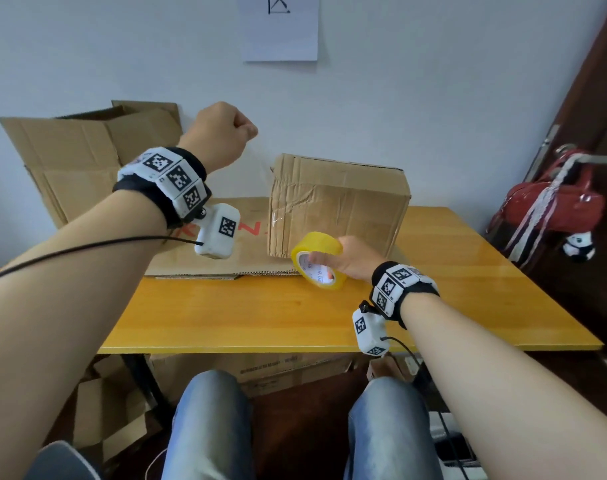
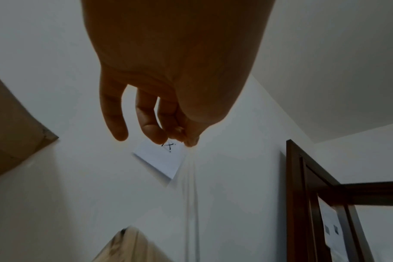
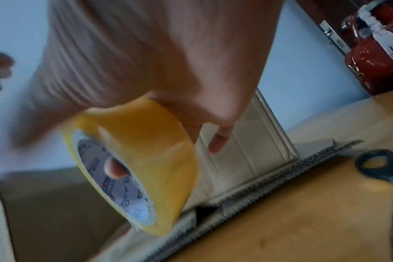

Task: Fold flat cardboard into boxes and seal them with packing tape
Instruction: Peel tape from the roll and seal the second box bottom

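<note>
On the yellow table (image 1: 468, 289) I see the folded box (image 1: 336, 206) standing on flat cardboard (image 1: 205, 258). My right hand (image 1: 350, 259) grips the tape roll (image 1: 319, 259) just before the box, a finger through its core. My raised left hand (image 1: 226, 133) pinches the clear tape strip (image 2: 191, 186) pulled taut.

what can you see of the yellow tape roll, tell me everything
The tape roll is a wide ring of glossy yellow packing tape on a white printed core. The right hand holds it tilted on edge just above the wooden table, a finger hooked through the core, in front of the folded box. A clear strip seems pulled toward the raised left hand.
</note>
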A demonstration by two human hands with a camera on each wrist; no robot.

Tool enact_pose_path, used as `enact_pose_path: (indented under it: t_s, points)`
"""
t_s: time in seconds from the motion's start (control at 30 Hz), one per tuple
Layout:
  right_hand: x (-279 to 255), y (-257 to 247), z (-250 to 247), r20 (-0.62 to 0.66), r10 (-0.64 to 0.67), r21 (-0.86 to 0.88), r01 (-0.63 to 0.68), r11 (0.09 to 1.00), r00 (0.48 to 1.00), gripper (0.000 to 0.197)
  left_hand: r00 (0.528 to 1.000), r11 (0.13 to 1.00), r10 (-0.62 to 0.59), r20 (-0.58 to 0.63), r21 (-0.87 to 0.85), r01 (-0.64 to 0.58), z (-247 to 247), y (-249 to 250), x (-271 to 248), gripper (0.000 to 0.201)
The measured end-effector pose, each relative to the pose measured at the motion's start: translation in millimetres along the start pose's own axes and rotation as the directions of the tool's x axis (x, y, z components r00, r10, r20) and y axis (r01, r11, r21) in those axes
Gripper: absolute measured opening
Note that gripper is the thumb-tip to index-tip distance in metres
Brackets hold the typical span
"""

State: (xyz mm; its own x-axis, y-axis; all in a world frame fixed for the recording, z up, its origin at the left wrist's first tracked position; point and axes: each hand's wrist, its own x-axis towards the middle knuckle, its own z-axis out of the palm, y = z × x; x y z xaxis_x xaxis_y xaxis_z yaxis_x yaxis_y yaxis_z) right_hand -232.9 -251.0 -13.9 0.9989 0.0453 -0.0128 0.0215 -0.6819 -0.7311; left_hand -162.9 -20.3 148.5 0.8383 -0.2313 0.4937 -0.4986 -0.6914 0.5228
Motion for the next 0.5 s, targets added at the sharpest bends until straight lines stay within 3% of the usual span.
enact_pose_path:
  t_s: [0.07,0.13,0.3,0.4,0.5]
  points:
    - [-5,-10,-14,0.024,-0.004,0.001,0.004,1.000,1.000,0.029,0.999,1.000,-0.012,-0.033,-0.027,0.011,-13,9,1,0.023]
    - [-12,-22,-27,-0.002,-0.023,-0.014,0.023,1.000,1.000,0.021,0.998,0.998,-0.020,-0.062,-0.060,0.016,-27,19,6,0.025]
    - [-29,-54,-62,-0.276,-0.073,-0.027,0.068,0.997,0.958,0.016,0.993,0.978,-0.056,-0.106,-0.205,0.033,-57,40,17,0.024]
    - [-29,-61,-85,-0.462,-0.073,-0.042,0.061,0.997,0.884,0.024,0.990,0.950,-0.084,-0.110,-0.309,0.046,-66,50,24,0.028]
    - [-21,-59,-108,-0.642,-0.104,-0.093,0.057,0.994,0.760,0.025,0.988,0.929,-0.083,-0.126,-0.368,0.031,-70,59,34,0.024]
